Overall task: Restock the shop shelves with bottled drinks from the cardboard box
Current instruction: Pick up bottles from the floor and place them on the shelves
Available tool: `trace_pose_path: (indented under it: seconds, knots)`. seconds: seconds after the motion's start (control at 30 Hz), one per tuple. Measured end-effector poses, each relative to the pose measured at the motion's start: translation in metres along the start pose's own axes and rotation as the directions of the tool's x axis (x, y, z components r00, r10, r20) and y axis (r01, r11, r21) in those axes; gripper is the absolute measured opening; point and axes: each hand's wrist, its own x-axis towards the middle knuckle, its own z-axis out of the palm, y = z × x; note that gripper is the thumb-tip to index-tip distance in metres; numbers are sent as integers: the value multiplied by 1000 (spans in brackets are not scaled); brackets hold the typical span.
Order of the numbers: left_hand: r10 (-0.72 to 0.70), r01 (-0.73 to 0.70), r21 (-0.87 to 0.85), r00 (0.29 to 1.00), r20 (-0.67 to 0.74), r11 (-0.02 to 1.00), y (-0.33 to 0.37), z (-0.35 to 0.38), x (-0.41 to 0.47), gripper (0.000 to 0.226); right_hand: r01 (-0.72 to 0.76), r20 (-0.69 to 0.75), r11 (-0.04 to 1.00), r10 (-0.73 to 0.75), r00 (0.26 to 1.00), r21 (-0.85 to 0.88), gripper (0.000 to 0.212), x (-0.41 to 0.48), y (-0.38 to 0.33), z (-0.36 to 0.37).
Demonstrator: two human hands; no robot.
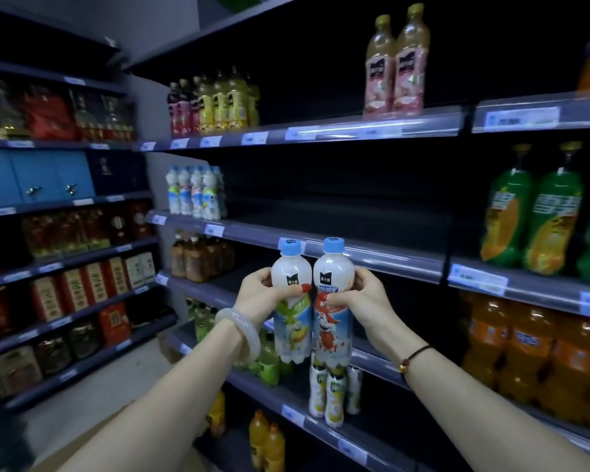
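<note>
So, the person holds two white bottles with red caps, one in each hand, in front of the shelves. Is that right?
Not quite. The head view shows the caps are light blue, not red. The rest holds: the left hand grips one white bottle and the right hand grips the other bottle, in front of the shelves.

top shelf: pink btls | mid shelf: white btls far L
</note>
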Motion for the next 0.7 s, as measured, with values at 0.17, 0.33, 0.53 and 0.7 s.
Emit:
trace_pose_path:
  seconds: [0.17, 0.33, 0.53, 0.7]
  knots:
    - [0, 1, 9, 995, -101, 1000, -13, -43, 70, 35, -7, 58, 1000, 5, 998, 28, 44, 76, 18, 42]
    - [14, -12, 11, 987, -160, 1000, -13, -83, 142, 36, 12, 147, 999, -17, 989, 29, 46, 157, 22, 85]
    - [51, -42, 46, 975, -216, 998, -9, -128, 200, 33, 40, 206, 999, -44, 977, 25, 44, 227, 22, 134]
    - [71, -62, 43, 971, -229, 997, -10, -170, 254, 36, 80, 236, 996, -85, 968, 27, 44, 279, 21, 182]
